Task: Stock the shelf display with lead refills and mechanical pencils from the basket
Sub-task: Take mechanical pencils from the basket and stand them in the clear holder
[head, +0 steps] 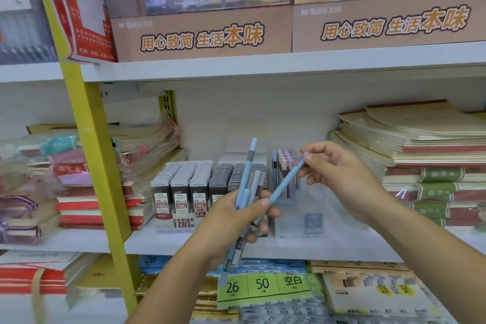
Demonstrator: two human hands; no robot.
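Here, much is hidden from me. My left hand (231, 216) closes round a bunch of mechanical pencils (245, 179), and my palm covers their middle part. Only the upper ends rise above my fingers, and the lower ends come out below my hand. How many pencils are in the bunch I cannot tell, because they overlap and are blurred. Their long axis runs nearly upright, leaning a little to the right at the top, and one blue pencil stands higher than the others.

My right hand (342, 173) pinches a single light blue pencil (288, 178) between thumb and fingertips near its upper end. This pencil lies on a slant. Its upper end points up and to the right. Its lower end points down and to the left and reaches the thumb of my left hand, but I cannot tell if it touches.

Behind both hands, on the white shelf (147, 243), the lead refills (200, 176) stand in rows. Just right of them, pastel pencils (285, 163) stand upright in a clear holder whose front wall is hard to make out. The grey label on it is too blurred to read. Stacks of notebooks (426, 144) lie at the right, cut off by the frame.
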